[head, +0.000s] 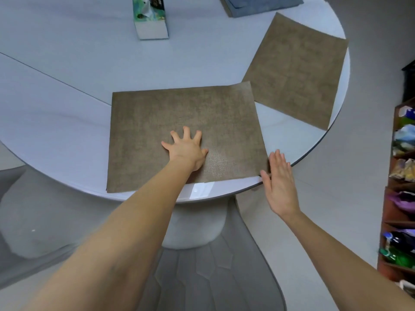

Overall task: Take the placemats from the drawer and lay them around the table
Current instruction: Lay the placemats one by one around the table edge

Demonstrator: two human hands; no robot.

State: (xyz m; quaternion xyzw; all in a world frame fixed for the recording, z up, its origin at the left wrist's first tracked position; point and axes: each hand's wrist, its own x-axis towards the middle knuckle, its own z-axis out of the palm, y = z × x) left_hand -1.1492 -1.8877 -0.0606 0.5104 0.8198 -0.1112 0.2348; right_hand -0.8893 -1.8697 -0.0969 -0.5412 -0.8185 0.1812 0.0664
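A brown woven placemat [170,113] lies flat at the near edge of the round white table [56,97]. My left hand [187,149] presses on its middle with fingers spread. My right hand [279,180] is flat with straight fingers at the mat's near right corner, over the table's rim. A second brown placemat [296,70] lies flat to the right, its far corner hanging slightly past the table's edge. The two mats almost touch at one corner.
A tissue box [152,19] stands at the back of the table, and a blue-grey folded cloth [260,5] lies behind the second mat. A grey padded chair [208,277] sits below me. Shelves with packets and bottles [402,198] line the right.
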